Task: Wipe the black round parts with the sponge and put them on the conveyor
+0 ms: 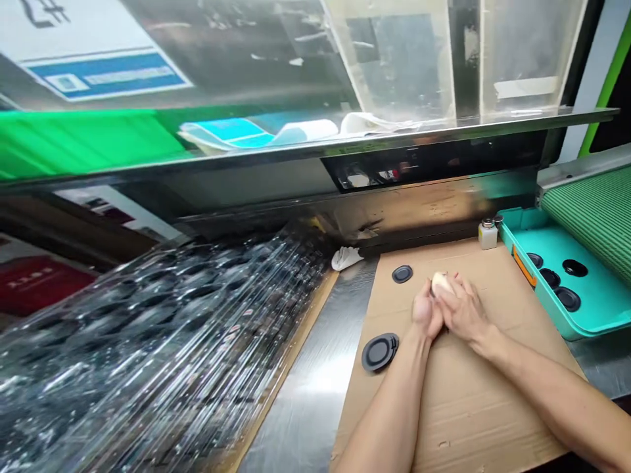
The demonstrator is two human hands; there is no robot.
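Observation:
My two hands meet above a cardboard sheet (pixel 493 381). My right hand (pixel 463 307) is closed, with a small whitish wad (pixel 441 284), probably cloth, under its fingers. My left hand (pixel 426 314) is curled just against it, palm up; a dark edge shows by the wad, but what the left fingers hold is mostly hidden. Left of the hands, one round black disc (pixel 402 274) lies on the cardboard. A larger black ring-shaped part (pixel 380 352) with a small tab sits near my left forearm.
At right, a teal tray (pixel 604 315) holds several black discs beside a green ribbed conveyor belt (pixel 599 203). A small bottle (pixel 488 234) stands at the cardboard's back corner. A crumpled white cloth (pixel 346 258) and clear plastic trays (pixel 162 328) lie left. A metal shelf (pixel 394 139) crosses above.

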